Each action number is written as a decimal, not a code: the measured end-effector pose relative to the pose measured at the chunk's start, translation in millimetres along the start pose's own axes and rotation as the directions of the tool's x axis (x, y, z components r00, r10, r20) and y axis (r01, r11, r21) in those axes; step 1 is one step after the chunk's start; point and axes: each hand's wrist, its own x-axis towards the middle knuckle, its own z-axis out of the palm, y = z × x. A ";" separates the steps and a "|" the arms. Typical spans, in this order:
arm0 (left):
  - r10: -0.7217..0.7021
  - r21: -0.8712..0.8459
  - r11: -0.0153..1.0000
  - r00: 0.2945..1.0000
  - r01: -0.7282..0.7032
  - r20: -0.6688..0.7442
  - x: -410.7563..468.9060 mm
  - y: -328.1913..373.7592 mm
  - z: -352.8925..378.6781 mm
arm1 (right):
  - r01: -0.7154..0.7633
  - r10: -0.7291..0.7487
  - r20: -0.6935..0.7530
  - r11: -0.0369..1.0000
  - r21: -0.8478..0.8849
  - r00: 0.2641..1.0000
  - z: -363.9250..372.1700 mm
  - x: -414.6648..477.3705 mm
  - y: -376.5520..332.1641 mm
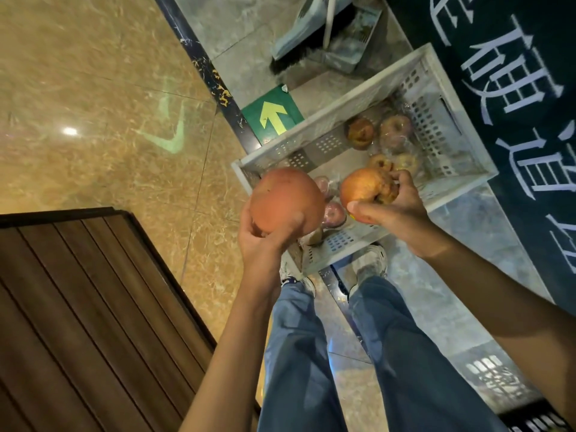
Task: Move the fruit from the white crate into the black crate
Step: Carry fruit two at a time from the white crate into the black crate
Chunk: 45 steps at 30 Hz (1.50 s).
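1. Fruit: two pieces are held up over the near end of the white crate [330,129], one in each hand.
2. The left hand [265,235] cups a large, round, smooth orange-red fruit [285,199] from below; its fingers are curled round the underside, the thumb across the near face.
3. The right hand [392,210] grips a smaller, wrinkled, blotchy apple [363,185]; the thumb lies under it and the fingertips press in at its far side.
4. Below the arms are legs in blue jeans [299,353] and two worn pale shoes [371,263], the toes just beside the crate's near corner.
5. At the lower right edge, part of a dark crate [539,420] with slotted walls shows; too little is in view to tell what it holds.
6. The white crate stands on the grey floor [467,229], set at a slant. Inside lie more fruit: two plastic-wrapped pinkish ones [335,213] near the hands, and a cluster of brownish, spoiled-looking ones [361,132] toward the far end, some under clear wrap.
7. Left of the crate, a green floor sticker [272,116] bears a yellow arrow, next to a dark strip dividing grey tiles from tan marble.
8. Beyond the crate lie a brush [299,57] and dustpan.
9. On the right, a dark mat [514,73] carries white characters.
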 end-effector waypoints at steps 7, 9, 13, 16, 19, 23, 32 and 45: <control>0.565 0.541 0.696 0.825 -0.472 -0.008 -15.4 -8.2 -5.9 | 0.002 -0.002 -0.007 1.000 -0.005 1.000 6.2 -7.4 -1.3; 0.623 0.574 0.643 0.782 -0.507 -0.007 -18.7 -9.5 -8.3 | 0.011 -0.011 -0.017 1.000 -0.009 1.000 7.5 -10.9 0.7; 0.610 0.542 0.671 0.792 -0.506 -0.015 -22.3 -9.4 -10.8 | 0.060 -0.060 -0.028 0.998 -0.012 0.998 10.1 -18.7 2.9; 0.319 0.239 0.932 0.929 -0.271 -0.189 -23.8 -7.1 -1.9 | 0.154 -0.160 -0.082 0.985 -0.071 0.984 11.6 -25.6 5.2; -0.030 -0.119 0.993 0.945 -0.009 -0.326 -20.8 -9.2 3.3 | 0.312 -0.338 -0.119 0.930 -0.196 0.934 9.4 -31.5 7.4; -0.078 -0.136 0.990 0.927 0.029 -0.366 -15.7 -14.3 -8.2 | 0.505 -0.567 -0.126 0.797 -0.331 0.814 4.6 -40.7 4.7; -0.085 -0.137 0.990 0.920 0.035 -0.382 -14.9 -13.2 -10.0 | 0.710 -0.847 -0.031 0.464 -0.530 0.531 -2.0 -41.1 5.3; -0.099 -0.186 0.982 0.933 0.036 -0.345 -14.3 -11.7 -1.5 | 0.529 -0.544 -0.084 0.835 -0.149 0.835 10.8 -55.7 -4.4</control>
